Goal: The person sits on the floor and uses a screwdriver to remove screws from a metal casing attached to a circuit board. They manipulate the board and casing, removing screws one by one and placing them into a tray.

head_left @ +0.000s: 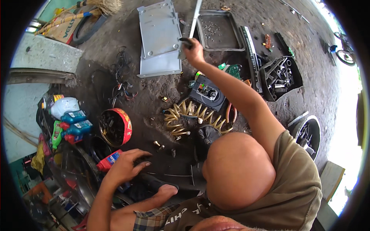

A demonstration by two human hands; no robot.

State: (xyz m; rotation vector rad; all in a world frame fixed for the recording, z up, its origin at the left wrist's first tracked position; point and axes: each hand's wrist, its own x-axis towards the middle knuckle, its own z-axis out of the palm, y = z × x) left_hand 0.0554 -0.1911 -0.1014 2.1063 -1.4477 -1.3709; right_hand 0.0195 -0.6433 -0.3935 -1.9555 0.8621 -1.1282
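Right hand: fingers are wrapping a dark tool above the right edge of the grey panels, near the lower end of a pale bar and the left side of the tray. Left hand: hanging near a red bottle, thumb and fingers standing apart, nothing showing between them.

Step, judged: the tool is being picked up or set down by the panels; one view isn't settling which. Next move is probably calling for a firm grip and a path avoiding the bar, with the drive and coiled hose lying nearer the body.

Unclear: fingers are covering much of the tool, so its kind is escaping me. Whether tool and panels, or hand and bar, are touching: cannot tell. Forearm is partly hiding a green board. A bare rounded form, probably a knee, is blocking the ground and part of a black pouch. Inside the red tin, dark contents are blending together.
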